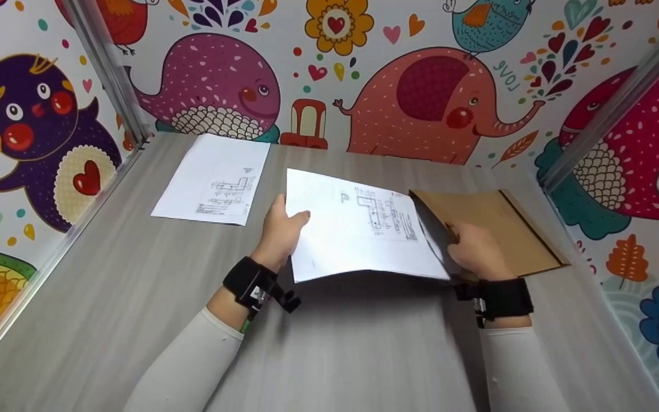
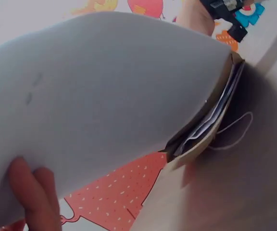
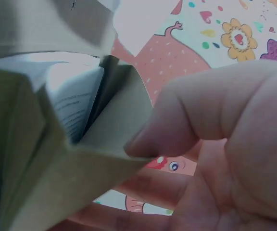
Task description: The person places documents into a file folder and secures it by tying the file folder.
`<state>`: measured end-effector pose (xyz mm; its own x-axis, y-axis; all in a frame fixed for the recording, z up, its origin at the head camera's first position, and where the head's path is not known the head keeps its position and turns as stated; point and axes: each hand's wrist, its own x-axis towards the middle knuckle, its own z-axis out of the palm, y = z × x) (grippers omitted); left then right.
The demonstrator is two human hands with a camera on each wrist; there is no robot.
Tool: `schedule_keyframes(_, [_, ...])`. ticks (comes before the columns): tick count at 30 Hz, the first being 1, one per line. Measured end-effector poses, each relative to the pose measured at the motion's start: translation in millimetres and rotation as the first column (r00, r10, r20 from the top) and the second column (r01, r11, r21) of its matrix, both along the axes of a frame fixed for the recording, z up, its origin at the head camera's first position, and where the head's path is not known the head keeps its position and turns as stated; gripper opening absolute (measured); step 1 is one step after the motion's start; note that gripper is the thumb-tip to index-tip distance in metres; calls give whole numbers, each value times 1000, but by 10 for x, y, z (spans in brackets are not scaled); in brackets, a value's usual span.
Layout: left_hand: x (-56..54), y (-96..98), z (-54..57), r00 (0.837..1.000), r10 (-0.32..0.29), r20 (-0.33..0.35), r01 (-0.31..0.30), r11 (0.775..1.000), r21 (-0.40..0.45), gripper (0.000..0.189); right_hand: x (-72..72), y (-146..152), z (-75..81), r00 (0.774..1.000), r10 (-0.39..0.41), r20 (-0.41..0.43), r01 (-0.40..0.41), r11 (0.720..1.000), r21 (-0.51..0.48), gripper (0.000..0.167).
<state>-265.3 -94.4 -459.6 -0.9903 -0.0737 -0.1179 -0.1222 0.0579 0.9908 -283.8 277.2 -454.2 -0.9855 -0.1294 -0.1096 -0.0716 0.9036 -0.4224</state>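
Note:
My left hand [image 1: 282,233] grips the left edge of a white sheet of paper [image 1: 329,237] printed with a technical drawing, thumb on top. In the left wrist view, fingers [image 2: 32,192] press against the sheet's underside. The sheet's right end lies at the mouth of a brown kraft document envelope [image 1: 501,226]. My right hand [image 1: 477,249] pinches the envelope's edge at its mouth, with the thumb [image 3: 148,142] along the rim in the right wrist view. Several papers [image 3: 73,103] show inside the gaping envelope. A thin white string [image 2: 244,132] hangs from it.
Another printed sheet [image 1: 215,177] lies flat on the grey wood-grain table [image 1: 106,309], at the back left. Walls [image 1: 329,74] with cartoon animals stand at the back and both sides, joined by metal posts [image 1: 109,68].

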Motion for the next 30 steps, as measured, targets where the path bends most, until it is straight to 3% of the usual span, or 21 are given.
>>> schedule_keyframes(6, [14, 48, -33, 1000, -9, -4, 8, 1000, -23, 47, 52, -74, 73, 1000, -2, 14, 2, 1000, 4, 61])
schedule_keyframes(13, [20, 69, -20, 1000, 8, 1, -8, 998, -67, 44, 78, -155, 54, 1000, 24, -1, -24, 1000, -3, 59])
schedule_keyframes(17, [10, 71, -14, 1000, -15, -8, 15, 999, -34, 47, 79, -173, 28, 998, 50, -30, -51, 999, -4, 60])
schedule_keyframes(26, [16, 51, 5, 998, -59, 8, 59, 997, -39, 79, 52, -182, -24, 999, 44, -15, -44, 999, 3, 63])
schedule_keyframes(30, [2, 37, -28, 998, -58, 12, 58, 998, -40, 67, 57, -194, -16, 999, 37, -9, -37, 999, -3, 62])
